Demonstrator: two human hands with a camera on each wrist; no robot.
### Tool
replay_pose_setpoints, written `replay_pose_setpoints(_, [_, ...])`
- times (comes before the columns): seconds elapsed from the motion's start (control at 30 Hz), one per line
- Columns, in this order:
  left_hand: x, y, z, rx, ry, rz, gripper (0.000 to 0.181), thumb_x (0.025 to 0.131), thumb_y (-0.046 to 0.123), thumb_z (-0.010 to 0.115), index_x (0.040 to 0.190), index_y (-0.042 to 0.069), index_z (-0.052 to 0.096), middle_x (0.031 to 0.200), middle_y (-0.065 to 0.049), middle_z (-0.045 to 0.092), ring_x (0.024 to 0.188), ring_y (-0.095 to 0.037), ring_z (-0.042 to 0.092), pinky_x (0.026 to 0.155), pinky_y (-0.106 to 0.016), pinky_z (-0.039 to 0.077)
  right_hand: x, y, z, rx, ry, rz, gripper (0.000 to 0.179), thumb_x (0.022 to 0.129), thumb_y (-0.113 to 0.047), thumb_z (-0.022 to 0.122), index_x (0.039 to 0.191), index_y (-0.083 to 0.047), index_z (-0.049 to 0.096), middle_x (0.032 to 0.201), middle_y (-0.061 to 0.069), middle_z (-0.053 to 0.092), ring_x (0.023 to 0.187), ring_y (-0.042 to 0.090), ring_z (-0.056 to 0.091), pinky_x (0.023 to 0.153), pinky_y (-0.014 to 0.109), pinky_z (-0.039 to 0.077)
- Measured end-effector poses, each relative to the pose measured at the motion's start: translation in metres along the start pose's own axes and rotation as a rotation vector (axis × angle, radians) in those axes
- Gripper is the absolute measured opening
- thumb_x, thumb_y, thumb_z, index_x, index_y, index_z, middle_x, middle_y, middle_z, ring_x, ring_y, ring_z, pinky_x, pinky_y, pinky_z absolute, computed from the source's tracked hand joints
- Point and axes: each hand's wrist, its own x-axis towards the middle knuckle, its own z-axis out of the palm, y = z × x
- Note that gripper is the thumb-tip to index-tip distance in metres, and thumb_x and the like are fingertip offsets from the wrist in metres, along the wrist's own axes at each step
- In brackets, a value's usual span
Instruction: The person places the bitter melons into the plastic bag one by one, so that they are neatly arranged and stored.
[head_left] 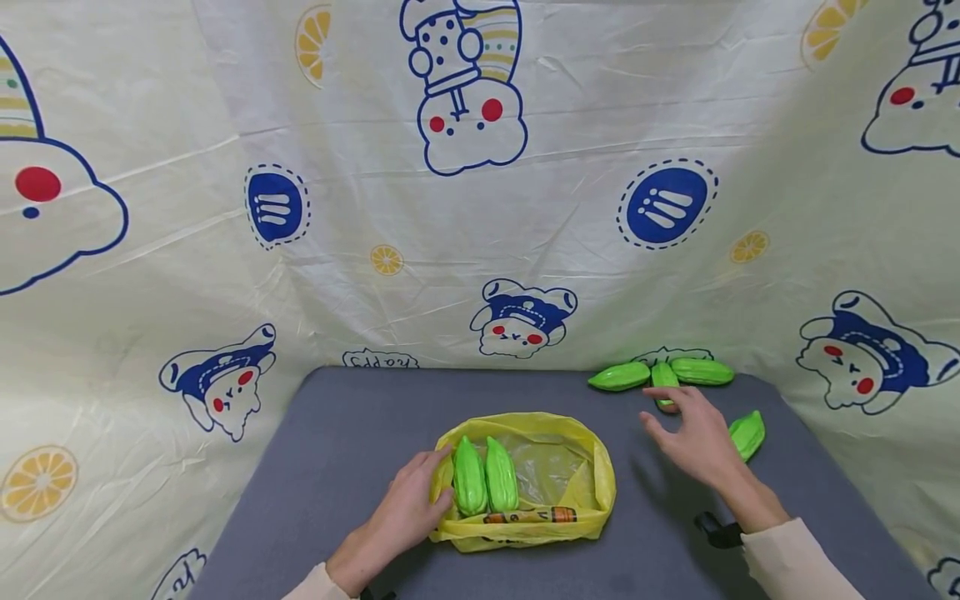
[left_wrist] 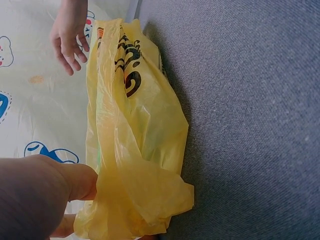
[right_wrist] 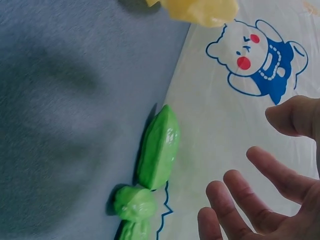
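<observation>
A yellow plastic bag stands with its mouth spread wide on the table. Inside its left part lie two glossy green ridged gourds, a left one and a right one. My left hand holds the bag's left rim, thumb at the near side; the left wrist view shows the thumb against the yellow film. Over the table's right side my right hand hovers with fingers spread and nothing in it. Just beyond its fingertips is a green gourd, partly covered by them.
Along the back edge lie two more green gourds, one left and one right of the middle one. Another gourd is beside my right wrist, partly hidden. A printed pale sheet rises behind the grey table.
</observation>
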Motion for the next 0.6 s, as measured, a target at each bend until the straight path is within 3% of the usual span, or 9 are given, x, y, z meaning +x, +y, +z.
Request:
replay_pose_setpoints(0.23, [-0.001, -0.001, 0.000, 0.000, 0.004, 0.008, 0.064, 0.103, 0.007, 0.081, 0.163, -0.003, 0.062, 0.146, -0.026, 0.073, 0.133, -0.044, 0.075, 0.105, -0.062, 0.065, -0.002, 0.018, 0.002, -0.019, 0.069, 0.021, 0.047, 0.110, -0.023, 0.082, 0.151, -0.001, 0.073, 0.149, 0.037, 0.060, 0.119, 0.050, 0.069, 0.089, 0.070, 0.056])
replay_pose_setpoints(0.6, [-0.001, -0.002, -0.001, -0.021, -0.016, -0.008, 0.064, 0.105, 0.008, 0.081, 0.165, -0.001, 0.061, 0.148, -0.026, 0.072, 0.135, -0.045, 0.074, 0.104, -0.062, 0.065, -0.008, 0.041, -0.002, -0.008, 0.105, 0.075, 0.049, 0.111, -0.021, 0.079, 0.152, 0.004, 0.070, 0.151, 0.040, 0.054, 0.124, 0.056, 0.061, 0.088, 0.071, 0.053])
